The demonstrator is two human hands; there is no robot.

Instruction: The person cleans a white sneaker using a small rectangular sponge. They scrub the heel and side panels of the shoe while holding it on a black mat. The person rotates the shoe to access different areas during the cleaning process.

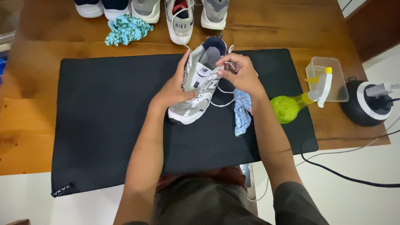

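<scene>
The wooden desk (50, 125) fills most of the view, warm brown with visible grain, above a pale floor along its near edge. A black mat (104, 125) covers the middle of the desk, reaching close to its near edge. On the mat's far half, tilted with its toe toward the near edge, is one white and silver mesh sneaker (196, 89) with a dark navy lining and loose white laces. The left hand (175, 89) wraps the shoe's side, its grip closed around the upper. The right hand (241, 75) has its grip pinched on a white lace at the shoe's tongue.

Five more shoes are lined up at the far edge. One dark round appliance (364, 104) with a white ring stands near the right edge, beside one clear plastic tub (337, 79). One green spray bottle (291, 106) lies at the mat's right side. Two cloths show: a teal patterned one (127, 30) by the far edge and a blue one (241, 112) beneath the right wrist.
</scene>
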